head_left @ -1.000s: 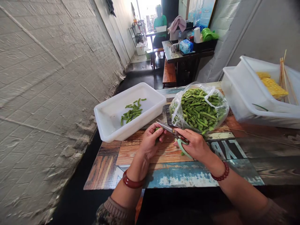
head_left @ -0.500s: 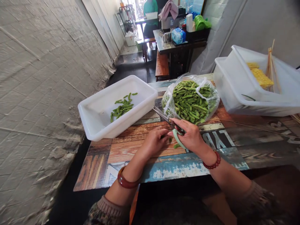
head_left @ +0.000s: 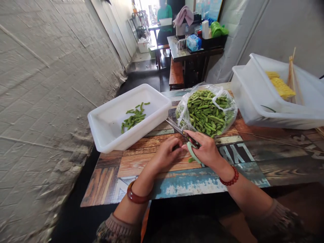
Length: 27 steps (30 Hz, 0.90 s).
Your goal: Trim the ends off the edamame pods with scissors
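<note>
My right hand (head_left: 205,146) grips a pair of scissors (head_left: 174,125) by the pale green handles, with the blades pointing up and left toward the tub. Close to its left, my left hand (head_left: 169,152) has its fingers curled inward, its fingertips almost at the scissor handle; whatever lies inside them is hidden. A green soybean pod (head_left: 191,159) rests on the table under my right hand. Beyond the scissors stands an open clear plastic bag (head_left: 182,104) full of green pods (head_left: 205,111). A white tub (head_left: 106,125) on the left holds a small pile of pods (head_left: 134,118).
White tubs (head_left: 244,91) at the right hold yellow packs (head_left: 282,87) and a bundle of sticks (head_left: 291,79). Thin skewers lie on the patterned table (head_left: 141,162). Behind are a bench (head_left: 176,72), another laden table (head_left: 177,50) and a person in green (head_left: 164,13).
The whole view has shifted slightly. My left hand's fingers are curled in more, and the green bit by its fingertips no longer shows. The scissors stay in my right hand.
</note>
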{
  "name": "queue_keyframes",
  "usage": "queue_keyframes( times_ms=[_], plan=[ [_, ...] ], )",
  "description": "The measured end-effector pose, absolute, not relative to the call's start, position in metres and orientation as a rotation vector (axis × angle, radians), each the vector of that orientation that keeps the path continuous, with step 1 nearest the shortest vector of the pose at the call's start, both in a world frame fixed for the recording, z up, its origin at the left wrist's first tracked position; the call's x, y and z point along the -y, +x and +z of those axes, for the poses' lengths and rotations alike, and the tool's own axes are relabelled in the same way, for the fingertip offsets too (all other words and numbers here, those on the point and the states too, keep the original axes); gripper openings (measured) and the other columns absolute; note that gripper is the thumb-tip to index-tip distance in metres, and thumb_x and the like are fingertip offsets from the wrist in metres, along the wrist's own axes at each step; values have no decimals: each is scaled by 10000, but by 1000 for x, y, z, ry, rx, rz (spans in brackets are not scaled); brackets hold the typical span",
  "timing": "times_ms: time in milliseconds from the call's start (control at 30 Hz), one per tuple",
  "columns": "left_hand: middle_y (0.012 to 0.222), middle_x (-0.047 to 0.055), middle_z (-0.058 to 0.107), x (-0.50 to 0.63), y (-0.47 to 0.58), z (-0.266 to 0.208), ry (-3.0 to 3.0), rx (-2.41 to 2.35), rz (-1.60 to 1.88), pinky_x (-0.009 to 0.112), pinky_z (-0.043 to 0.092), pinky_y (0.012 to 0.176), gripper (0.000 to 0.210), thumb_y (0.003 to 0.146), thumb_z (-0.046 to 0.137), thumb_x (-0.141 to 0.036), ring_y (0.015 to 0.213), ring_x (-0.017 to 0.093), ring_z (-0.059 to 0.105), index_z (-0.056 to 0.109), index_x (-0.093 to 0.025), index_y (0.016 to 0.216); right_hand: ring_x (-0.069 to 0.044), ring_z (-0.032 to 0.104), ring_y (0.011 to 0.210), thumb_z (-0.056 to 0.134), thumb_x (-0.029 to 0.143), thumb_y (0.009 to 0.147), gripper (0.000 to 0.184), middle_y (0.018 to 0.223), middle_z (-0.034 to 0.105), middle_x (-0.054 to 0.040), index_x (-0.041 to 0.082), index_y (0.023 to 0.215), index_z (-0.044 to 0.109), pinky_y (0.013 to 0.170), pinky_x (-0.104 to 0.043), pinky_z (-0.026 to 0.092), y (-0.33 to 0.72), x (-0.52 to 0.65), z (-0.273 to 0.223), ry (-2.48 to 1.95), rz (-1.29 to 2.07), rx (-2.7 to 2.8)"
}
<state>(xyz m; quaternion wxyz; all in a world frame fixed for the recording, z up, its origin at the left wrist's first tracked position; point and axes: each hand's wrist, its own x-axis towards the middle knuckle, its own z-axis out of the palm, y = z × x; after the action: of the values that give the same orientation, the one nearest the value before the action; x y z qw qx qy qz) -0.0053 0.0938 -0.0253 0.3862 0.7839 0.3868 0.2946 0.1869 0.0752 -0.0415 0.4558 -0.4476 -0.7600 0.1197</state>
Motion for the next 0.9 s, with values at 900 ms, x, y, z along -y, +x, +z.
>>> queue_keyframes(
  times_ms=[900],
  plan=[
    [680,-32,622,-92,-15,-4,1022,-1036,1210,159,336,425,293,628,847,-349,482,41,421,694,-173,806,-204,633,915,751,236,780,585,1024,643,-44,253,1329,547,818,-329,564,185,-69,-34,-1161,472,2025]
  ],
)
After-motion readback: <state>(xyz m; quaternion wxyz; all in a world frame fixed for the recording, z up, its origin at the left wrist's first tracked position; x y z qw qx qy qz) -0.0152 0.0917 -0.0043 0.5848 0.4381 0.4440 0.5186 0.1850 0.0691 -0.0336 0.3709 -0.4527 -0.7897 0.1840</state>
